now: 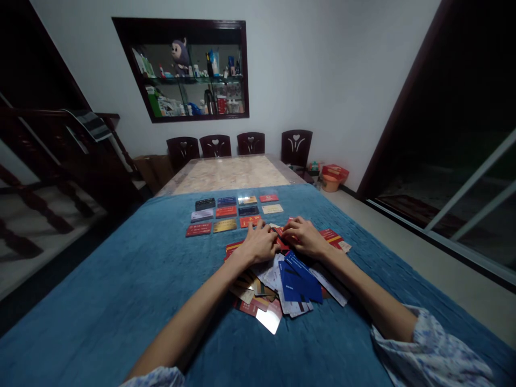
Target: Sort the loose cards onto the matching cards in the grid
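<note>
"What are the hands doing over there?"

"Both are down in a loose heap of cards on the blue cloth, which covers the near part of the bench. The left hand and the right hand are close together, fingers bent, at a red card between them."

"Pinching it?"

"I can't tell from here; the fingertips are partly hidden among the cards."

"And the heap itself?"

"Overlapping, all angles. Blue cards lie on top below the right hand, and a shiny pale card sits at the edge nearest the person."

"What about those beyond?"

"Rows, neatly spaced. The back one runs black card, blue card, gold card, red. In the front one, a dark red card sits left of another gold one, with an orange-red card just past the left hand."
</note>
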Available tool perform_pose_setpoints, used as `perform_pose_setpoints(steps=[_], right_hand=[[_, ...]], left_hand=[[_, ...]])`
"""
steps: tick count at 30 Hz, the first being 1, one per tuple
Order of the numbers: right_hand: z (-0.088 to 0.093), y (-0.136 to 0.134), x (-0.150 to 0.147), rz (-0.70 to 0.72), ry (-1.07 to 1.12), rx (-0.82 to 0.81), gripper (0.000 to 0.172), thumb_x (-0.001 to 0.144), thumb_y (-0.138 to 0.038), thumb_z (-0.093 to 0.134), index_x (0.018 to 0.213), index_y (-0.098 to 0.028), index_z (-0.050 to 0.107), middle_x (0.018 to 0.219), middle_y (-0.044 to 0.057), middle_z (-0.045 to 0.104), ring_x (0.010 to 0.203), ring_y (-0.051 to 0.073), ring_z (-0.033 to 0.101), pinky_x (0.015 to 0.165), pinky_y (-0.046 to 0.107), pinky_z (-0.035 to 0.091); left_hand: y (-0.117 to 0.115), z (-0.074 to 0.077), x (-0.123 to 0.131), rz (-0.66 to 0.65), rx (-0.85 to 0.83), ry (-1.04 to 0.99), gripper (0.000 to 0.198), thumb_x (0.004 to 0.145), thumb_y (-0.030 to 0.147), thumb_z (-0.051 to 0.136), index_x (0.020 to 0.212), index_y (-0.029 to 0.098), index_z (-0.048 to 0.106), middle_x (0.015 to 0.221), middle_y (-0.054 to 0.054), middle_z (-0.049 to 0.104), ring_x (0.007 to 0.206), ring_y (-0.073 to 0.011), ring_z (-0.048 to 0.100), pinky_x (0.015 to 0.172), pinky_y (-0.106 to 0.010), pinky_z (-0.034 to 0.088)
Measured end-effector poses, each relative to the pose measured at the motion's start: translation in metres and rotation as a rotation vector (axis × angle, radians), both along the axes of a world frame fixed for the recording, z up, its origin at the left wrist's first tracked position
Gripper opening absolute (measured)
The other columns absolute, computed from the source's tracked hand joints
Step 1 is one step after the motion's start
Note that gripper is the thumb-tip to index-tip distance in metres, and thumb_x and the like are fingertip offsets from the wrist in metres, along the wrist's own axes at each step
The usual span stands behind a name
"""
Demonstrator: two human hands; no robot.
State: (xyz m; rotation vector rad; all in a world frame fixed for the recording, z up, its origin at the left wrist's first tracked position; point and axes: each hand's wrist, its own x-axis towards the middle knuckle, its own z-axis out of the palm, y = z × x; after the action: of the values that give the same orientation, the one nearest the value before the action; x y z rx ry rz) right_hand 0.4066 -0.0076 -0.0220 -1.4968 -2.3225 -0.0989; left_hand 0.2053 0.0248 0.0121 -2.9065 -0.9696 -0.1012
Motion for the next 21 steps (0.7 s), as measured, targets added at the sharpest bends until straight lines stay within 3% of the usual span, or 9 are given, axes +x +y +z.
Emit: perform_pose_setpoints(steps=[4,10,15,21], right_hand=[[0.001,0.000,0.000,0.006,0.002,-0.006,0.021,0.091,-0.023,0.055,0.098,-0.023,0.074,0.107,0.010,0.070,0.103,0.026,0.050,0.083,0.040,0.039],[0.004,-0.001,0.000,0.000,-0.006,-0.027,0.023,0.089,-0.019,0.055,0.103,-0.024,0.073,0.109,0.009,0.069,0.104,0.026,0.049,0.084,0.039,0.040],[0.014,0.006,-0.001,-0.031,-0.051,-0.090,0.028,0.089,-0.022,0.054,0.110,-0.025,0.072,0.118,0.009,0.068,0.109,0.028,0.048,0.085,0.042,0.041],[0.019,0.024,-0.001,0.043,-0.091,-0.223,0.052,0.074,-0.012,0.060,0.122,-0.029,0.067,0.131,0.006,0.063,0.113,0.029,0.049,0.087,0.043,0.043]], left_hand=[[0.001,0.005,-0.002,0.007,-0.062,0.028,0.033,0.090,0.031,0.049,0.118,0.024,0.066,0.120,-0.014,0.061,0.122,-0.0359,0.042,0.101,-0.064,0.034],[0.010,0.004,-0.005,-0.003,-0.117,0.045,0.053,0.078,0.018,0.055,0.128,0.035,0.062,0.124,-0.011,0.057,0.124,-0.0351,0.039,0.102,-0.064,0.032],[0.014,0.001,-0.008,-0.042,-0.156,-0.029,0.053,0.077,0.010,0.052,0.122,0.035,0.066,0.118,-0.009,0.062,0.118,-0.0326,0.041,0.099,-0.058,0.034],[0.015,0.002,-0.011,-0.058,-0.173,-0.069,0.038,0.077,0.009,0.054,0.108,0.027,0.069,0.115,-0.008,0.066,0.115,-0.0308,0.043,0.096,-0.052,0.035]])
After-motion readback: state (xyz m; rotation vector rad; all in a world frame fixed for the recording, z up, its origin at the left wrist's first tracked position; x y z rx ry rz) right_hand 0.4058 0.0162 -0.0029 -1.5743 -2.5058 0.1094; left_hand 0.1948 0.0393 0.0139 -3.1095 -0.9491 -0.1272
